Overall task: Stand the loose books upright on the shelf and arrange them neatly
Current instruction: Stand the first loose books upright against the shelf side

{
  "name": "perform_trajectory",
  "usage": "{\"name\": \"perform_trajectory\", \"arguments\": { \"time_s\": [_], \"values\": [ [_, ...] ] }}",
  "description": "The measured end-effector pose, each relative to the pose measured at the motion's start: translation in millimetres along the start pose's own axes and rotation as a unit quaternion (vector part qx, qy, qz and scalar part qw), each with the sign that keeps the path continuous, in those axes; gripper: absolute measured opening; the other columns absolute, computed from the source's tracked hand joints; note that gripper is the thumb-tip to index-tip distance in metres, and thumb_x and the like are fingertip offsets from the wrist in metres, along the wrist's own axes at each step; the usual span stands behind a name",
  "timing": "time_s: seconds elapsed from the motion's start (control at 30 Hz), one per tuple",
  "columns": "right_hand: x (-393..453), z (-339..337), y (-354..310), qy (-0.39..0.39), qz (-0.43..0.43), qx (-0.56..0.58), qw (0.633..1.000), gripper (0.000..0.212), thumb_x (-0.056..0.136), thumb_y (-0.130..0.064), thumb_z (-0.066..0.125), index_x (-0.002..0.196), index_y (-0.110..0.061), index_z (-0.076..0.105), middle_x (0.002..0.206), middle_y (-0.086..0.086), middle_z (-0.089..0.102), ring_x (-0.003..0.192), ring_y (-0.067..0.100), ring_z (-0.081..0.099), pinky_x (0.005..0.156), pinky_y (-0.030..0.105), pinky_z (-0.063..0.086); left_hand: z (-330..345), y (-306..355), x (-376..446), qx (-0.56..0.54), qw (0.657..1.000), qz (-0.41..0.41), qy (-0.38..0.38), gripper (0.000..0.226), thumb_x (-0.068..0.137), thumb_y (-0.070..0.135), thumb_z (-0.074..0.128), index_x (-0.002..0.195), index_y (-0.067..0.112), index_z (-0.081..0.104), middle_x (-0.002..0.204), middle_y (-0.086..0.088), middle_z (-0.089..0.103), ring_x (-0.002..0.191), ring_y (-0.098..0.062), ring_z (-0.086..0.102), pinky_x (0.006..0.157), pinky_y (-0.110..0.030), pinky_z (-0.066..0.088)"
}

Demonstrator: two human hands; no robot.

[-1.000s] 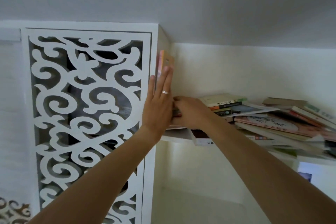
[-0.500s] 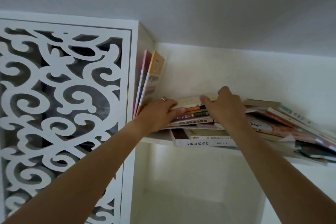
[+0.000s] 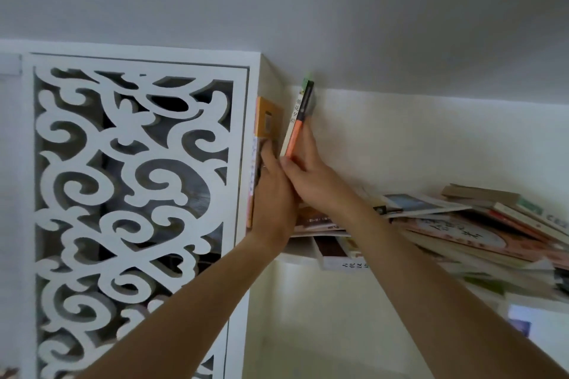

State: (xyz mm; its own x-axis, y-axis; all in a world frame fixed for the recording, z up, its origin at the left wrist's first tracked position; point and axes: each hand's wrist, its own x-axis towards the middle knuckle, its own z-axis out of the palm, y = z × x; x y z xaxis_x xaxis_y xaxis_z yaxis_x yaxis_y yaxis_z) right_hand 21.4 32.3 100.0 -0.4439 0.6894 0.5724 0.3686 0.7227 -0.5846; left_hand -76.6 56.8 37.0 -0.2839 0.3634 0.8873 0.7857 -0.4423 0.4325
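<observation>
The right hand [image 3: 311, 175] has its grip closed around the bottom of a thin orange book [image 3: 297, 120]. The book stands almost straight up, long side up and down, with its top leaning a little away from the carved panel [image 3: 129, 194]. The top of the book is close to the ceiling [image 3: 338, 9]. The left hand [image 3: 274, 197] lies flat and open, pressing two standing books [image 3: 266, 126] against the side of the carved panel. It holds nothing. The orange book is just beside those two. Farther from the panel, a messy pile of books [image 3: 462, 228] lies flat on the shelf [image 3: 295, 257].
</observation>
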Motion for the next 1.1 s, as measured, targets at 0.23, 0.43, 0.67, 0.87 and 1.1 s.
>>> {"name": "perform_trajectory", "arguments": {
  "time_s": [0.23,0.43,0.67,0.87,1.1],
  "values": [
    [7.8,-4.6,15.8,-0.038,0.050,-0.187,0.980,0.043,0.104,-0.024,0.048,0.147,-0.034,0.049,0.135,0.006,0.065,0.110,0.025,0.065,0.089,0.031,0.047,6.1,-35.3,-12.1,0.245,0.917,0.308,0.072,0.050,0.105,0.006,0.047,0.155,0.000,0.040,0.168,-0.016,0.016,0.157,-0.035,0.016,0.129,-0.053,0.009],
    [-21.1,-43.8,31.2,0.101,0.153,-0.380,0.906,0.022,0.101,-0.030,0.052,0.110,-0.016,0.066,0.105,0.008,0.066,0.101,0.030,0.062,0.090,0.038,0.052,10.3,-42.1,-11.0,0.159,0.939,0.295,0.077,0.039,0.106,0.009,0.045,0.141,-0.005,0.056,0.156,-0.024,0.039,0.151,-0.043,0.032,0.123,-0.060,0.027],
    [-34.8,-87.2,35.9,0.052,0.269,-0.385,0.881,0.040,0.104,-0.042,0.049,0.085,-0.007,0.047,0.086,0.010,0.048,0.086,0.028,0.049,0.074,0.032,0.039,19.5,-30.0,-4.1,0.130,0.955,0.258,0.063,0.048,0.099,0.014,0.052,0.144,-0.004,0.052,0.163,-0.028,0.030,0.155,-0.042,0.023,0.124,-0.062,0.020],
    [-38.9,-94.1,29.2,0.153,0.303,-0.197,0.920,0.027,0.095,-0.018,0.062,0.076,-0.012,0.044,0.078,0.006,0.049,0.067,0.016,0.046,0.053,0.027,0.031,19.9,-28.3,-9.3,0.047,0.977,0.177,-0.110,0.052,0.106,0.014,0.041,0.157,0.007,0.034,0.163,-0.021,0.032,0.141,-0.038,0.047,0.117,-0.047,0.039],
    [-30.5,-81.1,42.0,0.317,0.271,0.293,0.860,0.031,0.083,-0.013,0.078,0.104,-0.002,0.059,0.096,0.016,0.064,0.090,0.026,0.068,0.087,0.040,0.060,12.7,-18.4,-15.6,0.010,0.988,0.117,-0.096,0.053,0.105,0.039,0.026,0.148,0.014,0.044,0.119,-0.015,0.069,0.102,-0.028,0.069,0.089,-0.042,0.056]
  ]
}}
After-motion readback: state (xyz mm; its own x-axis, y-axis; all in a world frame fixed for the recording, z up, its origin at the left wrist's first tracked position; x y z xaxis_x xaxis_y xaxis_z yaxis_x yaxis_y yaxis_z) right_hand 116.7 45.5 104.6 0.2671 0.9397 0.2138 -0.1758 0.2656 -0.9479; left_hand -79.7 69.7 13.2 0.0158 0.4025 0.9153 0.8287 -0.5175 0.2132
